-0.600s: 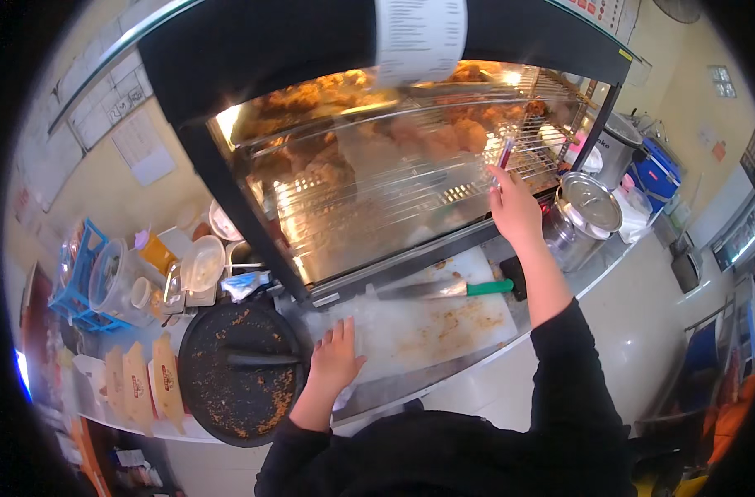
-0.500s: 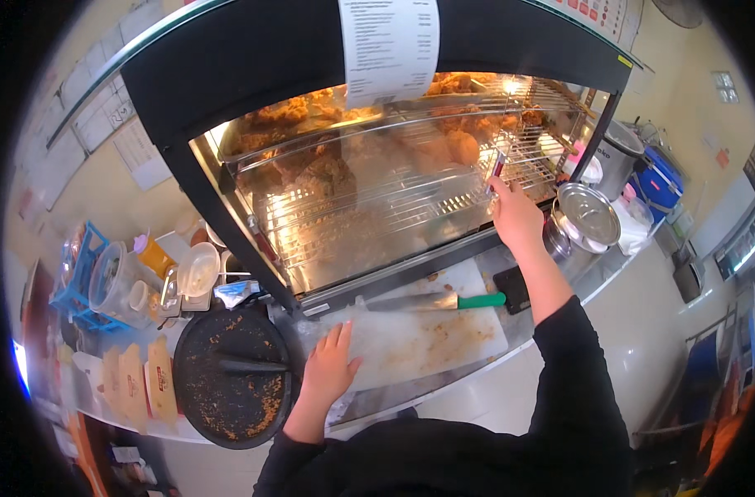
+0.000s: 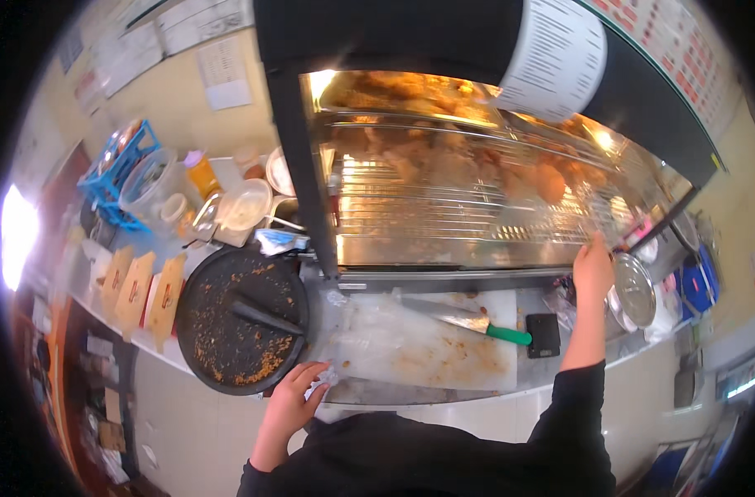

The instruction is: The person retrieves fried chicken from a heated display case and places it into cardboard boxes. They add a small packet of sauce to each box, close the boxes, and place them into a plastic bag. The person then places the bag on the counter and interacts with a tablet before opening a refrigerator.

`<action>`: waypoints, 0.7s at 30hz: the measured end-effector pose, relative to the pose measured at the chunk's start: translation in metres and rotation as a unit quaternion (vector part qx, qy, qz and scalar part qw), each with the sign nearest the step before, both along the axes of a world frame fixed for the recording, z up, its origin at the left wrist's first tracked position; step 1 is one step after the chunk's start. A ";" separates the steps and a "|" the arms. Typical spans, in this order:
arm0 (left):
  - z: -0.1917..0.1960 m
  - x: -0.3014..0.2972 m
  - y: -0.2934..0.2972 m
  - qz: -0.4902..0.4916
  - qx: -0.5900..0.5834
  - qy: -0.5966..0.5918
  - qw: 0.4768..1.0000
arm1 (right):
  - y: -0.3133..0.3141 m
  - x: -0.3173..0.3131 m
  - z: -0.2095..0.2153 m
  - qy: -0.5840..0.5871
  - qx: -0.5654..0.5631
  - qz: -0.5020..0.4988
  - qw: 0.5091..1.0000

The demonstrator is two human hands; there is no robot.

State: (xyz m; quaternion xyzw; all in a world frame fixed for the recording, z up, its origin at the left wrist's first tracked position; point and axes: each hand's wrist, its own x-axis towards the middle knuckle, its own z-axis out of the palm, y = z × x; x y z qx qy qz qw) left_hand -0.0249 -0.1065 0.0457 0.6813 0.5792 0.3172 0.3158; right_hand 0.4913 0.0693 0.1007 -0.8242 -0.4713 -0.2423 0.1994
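My right hand is raised at the right end of the glass-fronted food warmer. Its fingers look closed near the glass front, but what they grip is blurred and hidden. Fried chicken pieces lie on the warmer's wire racks behind the glass. My left hand hovers at the counter's front edge, fingers apart, beside some crumpled clear plastic. Close by is a round black pan dotted with crumbs, with dark tongs lying across it. A green-handled knife rests on the stained white cutting board.
A black phone-like slab lies right of the board. Metal pots with a lid and a blue cooler stand farther right. On the left are paper boxes, plastic tubs, an orange bottle and a blue basket.
My view has turned, so the warmer sits farther right. My right hand has shifted right along the warmer's front. My left hand has drawn back from the board toward the counter edge.
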 end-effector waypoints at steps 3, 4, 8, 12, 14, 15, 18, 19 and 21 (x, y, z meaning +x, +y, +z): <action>-0.002 -0.024 -0.016 0.027 0.003 -0.010 1.000 | 0.003 -0.088 0.022 0.077 -0.071 0.094 0.990; -0.002 -0.034 -0.024 0.036 0.002 -0.011 0.999 | 0.002 -0.123 0.027 0.068 -0.013 0.124 0.990; -0.004 -0.089 -0.064 0.088 0.017 -0.024 0.996 | -0.016 -0.249 0.050 0.149 0.067 0.281 0.946; -0.010 -0.161 -0.117 0.138 0.024 -0.024 0.990 | -0.034 -0.341 0.063 0.203 0.155 0.421 0.870; -0.017 -0.205 -0.152 0.175 0.019 -0.015 0.984 | -0.051 -0.392 0.060 0.250 0.191 0.461 0.830; -0.016 -0.227 -0.169 0.187 0.016 -0.010 0.982 | -0.061 -0.419 0.063 0.258 0.179 0.459 0.831; -0.018 -0.293 -0.231 0.245 -0.021 -0.018 0.969 | -0.082 -0.489 0.066 0.249 0.186 0.461 0.831; -0.021 -0.314 -0.249 0.254 -0.007 -0.012 0.967 | -0.088 -0.505 0.070 0.265 0.176 0.456 0.831; -0.023 -0.353 -0.278 0.276 -0.008 -0.020 0.961 | -0.105 -0.538 0.083 0.299 0.155 0.441 0.832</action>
